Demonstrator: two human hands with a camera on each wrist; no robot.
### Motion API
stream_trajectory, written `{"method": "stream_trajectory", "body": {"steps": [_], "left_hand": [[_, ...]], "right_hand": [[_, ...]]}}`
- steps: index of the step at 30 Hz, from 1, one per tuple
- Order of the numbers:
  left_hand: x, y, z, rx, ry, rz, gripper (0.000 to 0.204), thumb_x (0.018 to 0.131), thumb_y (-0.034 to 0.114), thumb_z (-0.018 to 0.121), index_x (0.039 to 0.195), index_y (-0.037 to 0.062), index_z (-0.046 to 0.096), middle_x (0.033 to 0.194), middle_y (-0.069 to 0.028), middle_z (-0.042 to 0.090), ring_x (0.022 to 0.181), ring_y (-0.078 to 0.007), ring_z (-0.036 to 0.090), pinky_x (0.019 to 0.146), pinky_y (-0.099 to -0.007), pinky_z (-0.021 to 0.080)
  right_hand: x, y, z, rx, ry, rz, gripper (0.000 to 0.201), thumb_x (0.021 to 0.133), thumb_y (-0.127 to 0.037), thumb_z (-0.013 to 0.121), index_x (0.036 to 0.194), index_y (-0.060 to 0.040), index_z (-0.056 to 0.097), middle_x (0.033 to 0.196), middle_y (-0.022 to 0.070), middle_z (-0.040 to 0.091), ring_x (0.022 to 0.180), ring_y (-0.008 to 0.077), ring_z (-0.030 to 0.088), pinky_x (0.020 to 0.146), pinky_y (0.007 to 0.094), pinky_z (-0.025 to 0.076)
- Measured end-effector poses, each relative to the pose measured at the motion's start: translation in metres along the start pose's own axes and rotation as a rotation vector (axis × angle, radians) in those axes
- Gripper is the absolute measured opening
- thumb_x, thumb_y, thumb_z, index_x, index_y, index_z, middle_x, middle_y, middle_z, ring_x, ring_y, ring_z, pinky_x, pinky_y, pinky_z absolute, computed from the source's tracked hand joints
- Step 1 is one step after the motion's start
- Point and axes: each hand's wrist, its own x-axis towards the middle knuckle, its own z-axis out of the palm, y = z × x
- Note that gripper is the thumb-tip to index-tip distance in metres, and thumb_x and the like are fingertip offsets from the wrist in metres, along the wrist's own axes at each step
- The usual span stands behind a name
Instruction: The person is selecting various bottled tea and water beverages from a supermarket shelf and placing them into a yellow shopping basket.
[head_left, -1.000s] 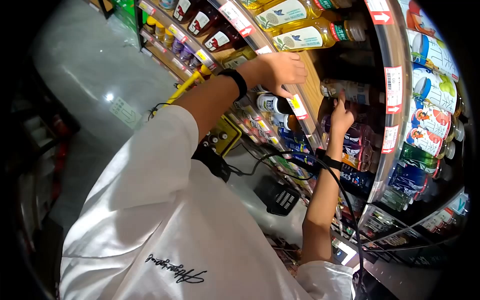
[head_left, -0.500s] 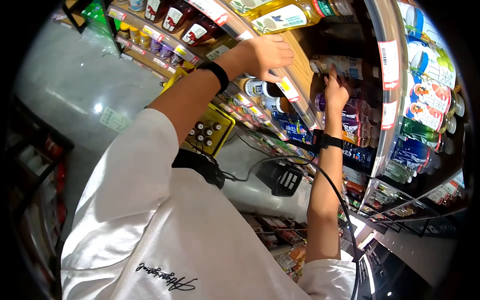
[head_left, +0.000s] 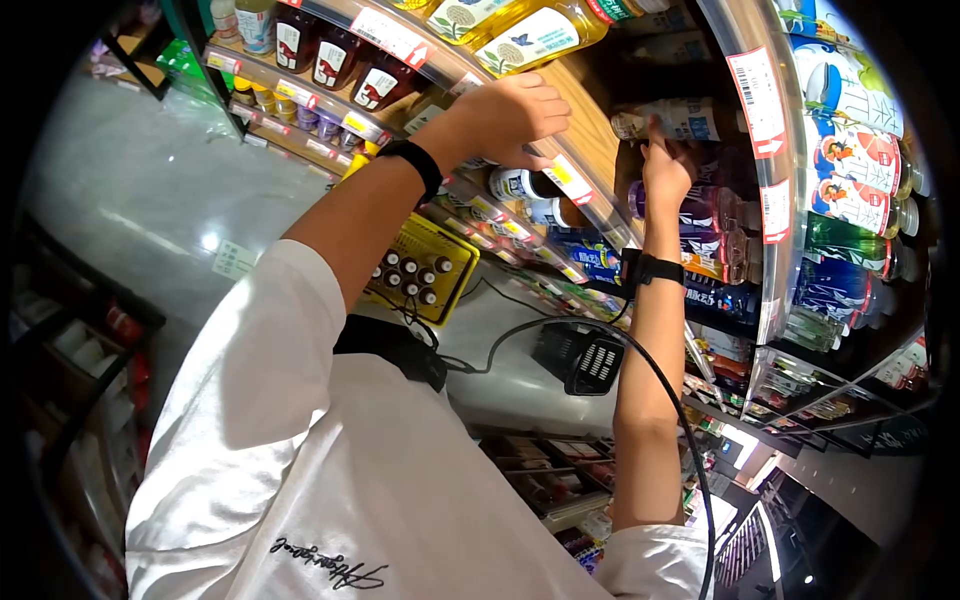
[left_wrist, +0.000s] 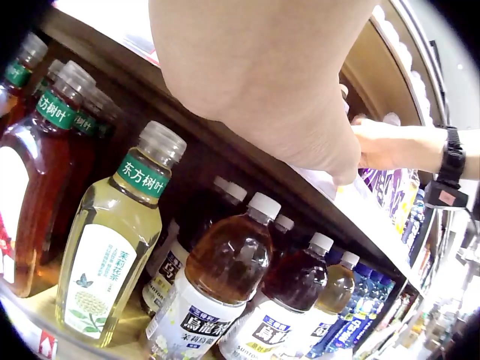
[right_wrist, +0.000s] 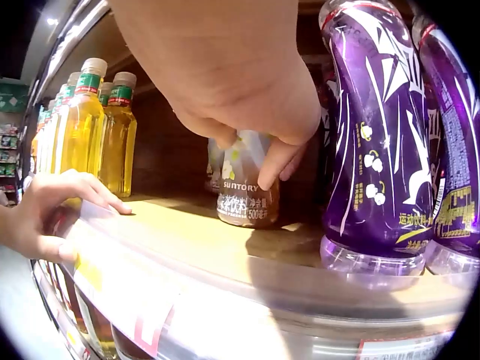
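My right hand (head_left: 665,175) reaches into the shelf and grips a Suntory tea bottle (right_wrist: 249,202) from above, thumb and fingers around its sides. The bottle stands upright on the wooden board, brownish at its base with a pale printed label; the hand hides its upper part. My left hand (head_left: 520,120) rests on the front edge of the same shelf, fingers lying over the board and thumb against the price strip (right_wrist: 124,285). Purple drink bottles (right_wrist: 379,150) stand close beside the right hand, and yellow tea bottles (right_wrist: 82,127) stand farther along, past the left hand.
The shelf below carries bottles of oolong tea (left_wrist: 225,262) and jasmine tea (left_wrist: 112,240). A yellow basket (head_left: 465,268) holding several dark-capped bottles is on the floor. A black cable (head_left: 530,322) loops past my right arm. Another shelf edge with price tags (head_left: 757,100) runs beyond the right hand.
The head view has shifted, bringing the yellow basket more into sight. My right hand stays at the tea bottle, and my left hand keeps its place on the shelf edge.
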Motion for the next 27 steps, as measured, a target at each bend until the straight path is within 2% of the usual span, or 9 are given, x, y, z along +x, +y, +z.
{"method": "stream_trajectory", "body": {"steps": [4,7,9,10,13,15,20,25,27], "left_hand": [[0.003,0.0,0.0,-0.013,-0.003,-0.025,0.049,0.077,0.045,0.077,0.106,0.0065,0.068,0.12,-0.0054,0.068,0.106,-0.0228,0.063,0.095,-0.0368,0.049],[0.002,0.0,-0.005,-0.027,-0.027,-0.005,0.048,0.077,0.044,0.077,0.104,0.0057,0.067,0.116,-0.0055,0.069,0.104,-0.024,0.063,0.094,-0.0358,0.049],[0.002,0.001,-0.005,-0.029,-0.035,-0.012,0.047,0.077,0.043,0.077,0.103,0.0058,0.067,0.115,-0.0055,0.069,0.104,-0.024,0.063,0.093,-0.0354,0.049],[0.001,0.0,-0.004,-0.026,-0.037,-0.007,0.046,0.077,0.042,0.077,0.102,0.0059,0.067,0.113,-0.0055,0.069,0.103,-0.0241,0.063,0.093,-0.035,0.049],[0.0,-0.002,0.0,-0.016,-0.015,-0.002,0.043,0.076,0.042,0.078,0.099,0.0069,0.068,0.112,-0.0053,0.069,0.101,-0.0227,0.064,0.091,-0.0338,0.05],[0.001,-0.002,0.0,-0.018,-0.001,0.007,0.043,0.074,0.043,0.079,0.095,0.0077,0.068,0.112,-0.0048,0.069,0.1,-0.0217,0.064,0.089,-0.0328,0.05],[-0.001,-0.004,0.004,-0.029,0.032,0.019,0.041,0.073,0.041,0.079,0.093,0.0077,0.068,0.111,-0.0043,0.069,0.098,-0.0218,0.064,0.089,-0.0328,0.05],[-0.001,-0.004,0.003,-0.044,0.017,0.019,0.039,0.072,0.038,0.078,0.093,0.0077,0.068,0.109,-0.0039,0.069,0.097,-0.0217,0.064,0.088,-0.0328,0.05],[0.0,-0.004,0.002,-0.054,0.01,0.027,0.037,0.072,0.037,0.077,0.093,0.0078,0.068,0.109,-0.0042,0.069,0.097,-0.0213,0.064,0.087,-0.0328,0.05]], "right_hand": [[0.05,0.058,0.004,-0.22,-0.04,-0.284,0.072,0.084,-0.01,0.087,0.137,-0.0003,0.039,0.122,0.0162,0.066,0.102,0.0222,0.065,0.077,0.0354,0.058],[0.086,0.066,0.006,-0.282,-0.258,-0.14,0.074,0.087,-0.02,0.085,0.14,0.002,0.037,0.13,0.0181,0.063,0.106,0.0257,0.066,0.078,0.0378,0.058],[0.093,0.056,0.012,-0.269,-0.212,-0.146,0.054,0.095,-0.049,0.068,0.107,0.0033,0.075,0.129,0.0275,0.067,0.123,0.0403,0.062,0.107,0.0468,0.044],[0.102,0.079,0.024,-0.385,0.004,-0.346,0.064,0.098,-0.056,0.062,0.11,0.0055,0.073,0.12,0.0257,0.071,0.115,0.0436,0.066,0.104,0.0481,0.047],[0.125,0.078,0.019,-0.603,-0.212,-0.297,0.07,0.098,-0.059,0.059,0.118,0.0078,0.069,0.118,0.0257,0.072,0.108,0.0449,0.069,0.101,0.0484,0.05],[0.14,0.081,0.024,-0.383,-0.305,-0.06,0.072,0.098,-0.031,0.072,0.149,0.0028,0.033,0.15,0.0204,0.046,0.129,0.0342,0.055,0.096,0.044,0.058],[0.159,0.086,0.023,-0.2,-0.318,0.146,0.056,0.098,-0.026,0.07,0.138,0.0042,0.044,0.14,0.0199,0.052,0.118,0.0355,0.061,0.087,0.0466,0.062],[0.174,0.111,0.025,-0.502,-0.232,-0.245,0.061,0.098,-0.049,0.061,0.124,0.0071,0.065,0.124,0.0253,0.07,0.116,0.0401,0.067,0.101,0.0451,0.051],[0.173,0.11,0.027,-0.487,-0.213,-0.191,0.062,0.099,-0.049,0.059,0.125,0.0063,0.065,0.126,0.0255,0.068,0.117,0.0403,0.066,0.102,0.0456,0.05]]}}
